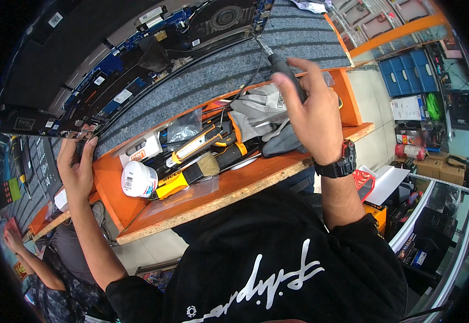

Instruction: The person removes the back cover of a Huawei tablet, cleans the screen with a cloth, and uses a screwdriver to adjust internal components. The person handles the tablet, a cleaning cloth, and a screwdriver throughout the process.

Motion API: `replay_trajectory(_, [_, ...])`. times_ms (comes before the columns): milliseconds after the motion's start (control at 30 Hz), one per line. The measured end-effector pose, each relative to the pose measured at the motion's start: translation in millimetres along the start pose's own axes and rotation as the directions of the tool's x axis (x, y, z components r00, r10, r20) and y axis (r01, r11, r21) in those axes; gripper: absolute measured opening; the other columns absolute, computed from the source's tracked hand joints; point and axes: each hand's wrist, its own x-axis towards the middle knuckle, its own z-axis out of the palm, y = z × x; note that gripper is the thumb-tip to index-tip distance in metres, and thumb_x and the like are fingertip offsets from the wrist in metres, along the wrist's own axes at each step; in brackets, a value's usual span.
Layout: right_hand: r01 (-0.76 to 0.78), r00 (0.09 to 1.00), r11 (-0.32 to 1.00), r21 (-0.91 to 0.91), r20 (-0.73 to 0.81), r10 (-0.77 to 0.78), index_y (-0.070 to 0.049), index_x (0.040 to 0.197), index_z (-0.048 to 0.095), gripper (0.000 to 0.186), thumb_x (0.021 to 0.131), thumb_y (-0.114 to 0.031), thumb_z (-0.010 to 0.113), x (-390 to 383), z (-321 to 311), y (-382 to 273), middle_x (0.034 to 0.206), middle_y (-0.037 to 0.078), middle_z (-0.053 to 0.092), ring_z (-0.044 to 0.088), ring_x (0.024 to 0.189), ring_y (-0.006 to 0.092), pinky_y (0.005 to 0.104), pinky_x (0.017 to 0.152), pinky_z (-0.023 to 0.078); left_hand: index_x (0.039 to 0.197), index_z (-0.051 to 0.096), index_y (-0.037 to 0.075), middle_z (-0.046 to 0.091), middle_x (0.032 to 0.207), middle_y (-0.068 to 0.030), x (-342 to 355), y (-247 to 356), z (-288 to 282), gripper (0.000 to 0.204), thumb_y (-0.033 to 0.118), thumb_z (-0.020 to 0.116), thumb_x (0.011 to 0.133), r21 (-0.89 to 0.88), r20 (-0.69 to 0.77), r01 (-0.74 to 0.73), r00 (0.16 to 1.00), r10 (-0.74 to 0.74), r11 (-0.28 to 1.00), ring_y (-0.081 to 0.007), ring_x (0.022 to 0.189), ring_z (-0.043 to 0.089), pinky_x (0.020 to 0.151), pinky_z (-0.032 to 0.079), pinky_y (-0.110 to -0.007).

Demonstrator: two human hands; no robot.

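Note:
A large opened laptop (113, 67) lies on a ribbed grey mat (304, 37), with its circuit boards and a round speaker or fan part exposed. My left hand (77, 169) pinches the laptop's near left corner between thumb and fingers. In my right hand (316, 116) is a screwdriver (282, 67) with a dark handle and metal shaft. Its tip points at the laptop's near right edge; whether it touches, I cannot tell. Just below the laptop, an open orange drawer (132, 207) holds grey work gloves (256, 116), a brush (191, 175), a yellow utility knife (194, 145) and a white tub (139, 180).
Another person's hand (13, 239) is at the far left, by the same bench. More tools, including a yellow-and-black screwdriver (16, 156), lie on the left mat. To the right stand blue drawers (409, 72), boxes (444, 172) and a glass display case (433, 231).

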Motion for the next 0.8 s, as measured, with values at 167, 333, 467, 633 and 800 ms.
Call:
replay_trajectory(167, [0.009, 0.999, 0.999, 0.040, -0.031, -0.008, 0.001, 0.109, 0.059, 0.029, 0.096, -0.022, 0.069, 0.0, 0.2, 3.8, 0.073, 0.019, 0.067, 0.068, 0.066, 0.0378, 0.0430, 0.059, 0.050, 0.116, 0.067, -0.005, 0.066, 0.109, -0.0108, 0.5, -0.5, 0.5, 0.023, -0.002, 0.067, 0.094, -0.003, -0.004, -0.007, 1.000, 0.007, 1.000, -0.0154, 0.098, 0.061, 0.086, 0.046, -0.026])
replay_trajectory(333, [-0.040, 0.998, 0.999, -0.020, 0.053, 0.041, 0.000, 0.111, 0.057, 0.029, 0.095, -0.020, 0.070, 1.0, -6.3, -1.2, 0.075, 0.019, 0.068, 0.068, 0.067, 0.0376, 0.0429, 0.059, 0.050, 0.116, 0.067, -0.006, 0.066, 0.109, -0.0112, -0.4, -2.0, 1.7, 0.022, -0.002, 0.067, 0.094, -0.023, -0.013, -0.011, 1.000, 0.011, 1.000, -0.0155, 0.098, 0.061, 0.087, 0.047, -0.026])
replay_trajectory(467, [-0.030, 1.000, 0.997, 0.072, -0.003, 0.030, 0.001, 0.114, 0.059, 0.029, 0.097, -0.021, 0.069, -1.5, -2.3, 2.2, 0.076, 0.020, 0.068, 0.069, 0.070, 0.0387, 0.0440, 0.060, 0.050, 0.115, 0.067, -0.006, 0.066, 0.109, -0.0111, 0.9, 2.1, 2.7, 0.022, -0.002, 0.067, 0.094, -0.026, -0.023, -0.027, 0.999, 0.026, 0.999, -0.0155, 0.098, 0.061, 0.087, 0.046, -0.026])
replay_trajectory(633, [0.008, 1.000, 0.999, -0.046, -0.020, -0.008, 0.001, 0.111, 0.059, 0.028, 0.096, -0.019, 0.070, -1.0, -1.7, 6.3, 0.075, 0.020, 0.068, 0.070, 0.070, 0.0364, 0.0423, 0.060, 0.051, 0.115, 0.066, -0.006, 0.066, 0.108, -0.0107, 0.8, 2.9, 2.7, 0.021, -0.003, 0.067, 0.094, -0.028, -0.020, -0.014, 1.000, 0.013, 1.000, -0.0154, 0.098, 0.061, 0.086, 0.046, -0.026])
replay_trajectory(800, [-0.004, 1.000, 0.999, 0.040, -0.016, 0.005, 0.002, 0.102, 0.063, 0.022, 0.097, -0.020, 0.067, 0.1, -2.2, 0.6, 0.076, 0.022, 0.068, 0.070, 0.070, 0.0372, 0.0425, 0.060, 0.051, 0.115, 0.067, -0.006, 0.066, 0.109, -0.0107, 0.1, 0.0, 0.6, 0.021, -0.002, 0.067, 0.094, -0.004, -0.004, -0.013, 1.000, 0.013, 1.000, -0.0157, 0.099, 0.061, 0.087, 0.046, -0.026])
